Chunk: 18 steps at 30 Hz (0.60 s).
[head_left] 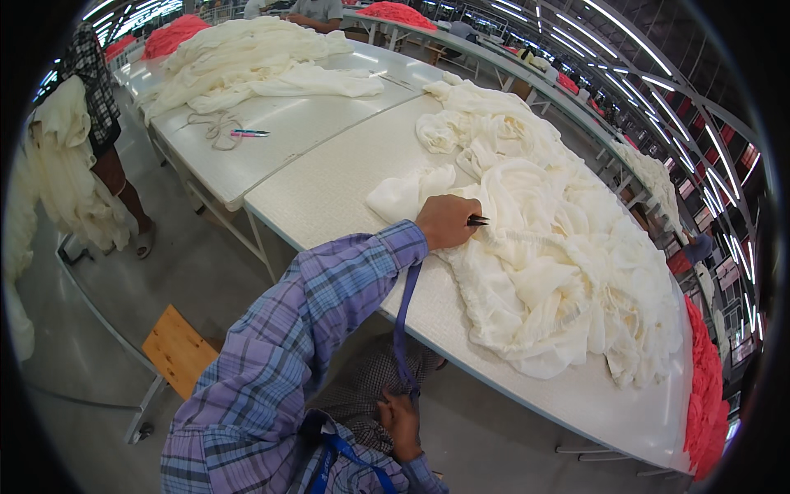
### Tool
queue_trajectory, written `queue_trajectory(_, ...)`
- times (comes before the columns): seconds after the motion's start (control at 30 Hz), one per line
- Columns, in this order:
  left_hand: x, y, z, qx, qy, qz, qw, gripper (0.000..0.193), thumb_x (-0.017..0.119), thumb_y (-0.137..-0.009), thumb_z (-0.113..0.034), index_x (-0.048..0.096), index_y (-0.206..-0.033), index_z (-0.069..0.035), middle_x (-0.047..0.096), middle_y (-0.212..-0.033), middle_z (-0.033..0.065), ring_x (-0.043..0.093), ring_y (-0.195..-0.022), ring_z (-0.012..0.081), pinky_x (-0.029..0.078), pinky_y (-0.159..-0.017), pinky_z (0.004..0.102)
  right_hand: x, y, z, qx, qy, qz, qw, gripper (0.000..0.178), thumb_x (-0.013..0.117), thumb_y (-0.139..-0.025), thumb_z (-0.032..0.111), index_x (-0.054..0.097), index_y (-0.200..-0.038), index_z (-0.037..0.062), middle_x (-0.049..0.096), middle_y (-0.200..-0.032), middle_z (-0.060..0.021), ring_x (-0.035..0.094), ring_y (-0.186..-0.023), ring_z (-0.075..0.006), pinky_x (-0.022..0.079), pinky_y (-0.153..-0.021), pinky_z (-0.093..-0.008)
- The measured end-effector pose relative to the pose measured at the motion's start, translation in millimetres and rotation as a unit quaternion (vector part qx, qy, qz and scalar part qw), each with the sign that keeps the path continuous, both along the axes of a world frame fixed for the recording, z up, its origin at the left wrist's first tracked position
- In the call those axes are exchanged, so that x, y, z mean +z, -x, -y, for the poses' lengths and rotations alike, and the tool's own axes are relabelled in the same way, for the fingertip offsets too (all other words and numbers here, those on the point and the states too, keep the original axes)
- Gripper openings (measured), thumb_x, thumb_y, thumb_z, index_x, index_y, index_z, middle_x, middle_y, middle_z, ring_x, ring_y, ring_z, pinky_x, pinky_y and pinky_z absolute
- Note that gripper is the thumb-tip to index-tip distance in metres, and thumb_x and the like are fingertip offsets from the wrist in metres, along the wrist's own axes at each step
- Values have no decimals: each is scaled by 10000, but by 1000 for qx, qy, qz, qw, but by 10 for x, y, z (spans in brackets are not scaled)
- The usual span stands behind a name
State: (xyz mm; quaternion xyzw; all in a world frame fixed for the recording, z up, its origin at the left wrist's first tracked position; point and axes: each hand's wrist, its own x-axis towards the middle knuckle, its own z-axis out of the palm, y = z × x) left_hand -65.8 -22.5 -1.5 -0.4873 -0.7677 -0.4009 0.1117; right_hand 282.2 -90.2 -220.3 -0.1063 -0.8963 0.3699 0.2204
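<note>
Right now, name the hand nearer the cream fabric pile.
Left. The left hand rests on the cream fabric pile, gripping black snips; the right hand holds a blue strap by the lap.

A long white table carries a big heap of cream fabric across its right half. On the next table lie another cream fabric pile, a loose cord and a pen.

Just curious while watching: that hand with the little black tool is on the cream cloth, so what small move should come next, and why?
Probably close the black snips on a loose thread: the left hand holds them at the cream garment's gathered seam.
</note>
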Motion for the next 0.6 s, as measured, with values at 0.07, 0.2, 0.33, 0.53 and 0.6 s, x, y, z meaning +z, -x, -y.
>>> queue_trajectory(0.07, 11, -1, 4, -3, -7, 3, 1000, 154, 684, -827, -246, 696, -922, -126, 722, -850, 87, 695, -834, 305, 531, -717, 438, 101, -9, -10, -4, 6, -40, 999, 212, 789, -861, 203, 719, -924, 12, 601, -777, -141, 597, -633, -243, 469, -533, -367)
queue_trajectory(0.2, 25, -22, 7, 2, 8, -1, 1000, 157, 704, -858, -249, 687, -933, -112, 729, -864, 74, 699, -840, 287, 532, -722, 403, 398, -133, -56, -13, 44, 107, 993, 270, 812, -831, 240, 673, -791, 12, 612, -727, -128, 597, -592, -246, 459, -521, -363)
queue_trajectory(0.33, 14, 3, 21, 0, 4, -9, 1000, 158, 703, -859, -243, 692, -951, -115, 730, -868, 70, 701, -836, 280, 537, -720, 396, 636, -168, -135, 10, 106, 107, 989, 229, 793, -847, 202, 673, -802, 13, 628, -700, -131, 618, -584, -240, 470, -528, -347)
queue_trajectory(0.53, 64, -34, 8, -5, 12, -3, 1000, 159, 710, -847, -229, 689, -956, -115, 726, -867, 75, 698, -822, 279, 536, -716, 392, 518, -124, -218, 29, 19, 46, 998, 295, 745, -879, 167, 686, -1131, 26, 678, -1209, -129, 654, -1083, -297, 533, -913, -380)
queue_trajectory(0.6, 56, -23, 18, -2, 10, -6, 1000, 160, 711, -844, -226, 688, -958, -116, 723, -862, 76, 697, -817, 279, 535, -711, 388, 383, -87, -156, 79, -46, 79, 993, 544, 769, -857, 203, 570, -1334, 36, 481, -1473, -133, 474, -1332, -340, 440, -1076, -435)
